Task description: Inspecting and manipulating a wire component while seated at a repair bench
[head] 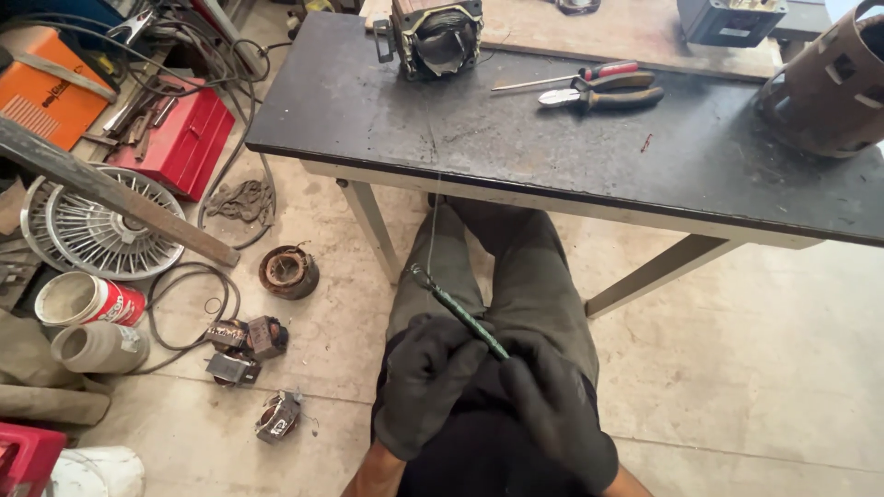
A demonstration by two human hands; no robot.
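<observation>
- While the person sits, a dark workbench [516, 138] stands beyond both gloved hands, with a motor stator [436, 37] and pliers [603, 95] on top.
- Left hand [425, 382] rests over the lap, fingers curled round a thin green rod [458, 311].
- Right hand [554, 405], just beside it, pinches the rod's lower end.
- A fine wire [433, 230] runs from the rod's tip up toward the bench.

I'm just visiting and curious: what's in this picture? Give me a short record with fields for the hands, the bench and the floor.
Left hand: left hand in a dark glove, gripping the green rod
Right hand: right hand, gloved, gripping the rod's lower end
Rod: slanted over the lap; a thin wire runs up from its tip toward the bench
Bench: dark table with a motor stator, pliers and a screwdriver
Floor: fan guard, red toolbox, small coil
</observation>
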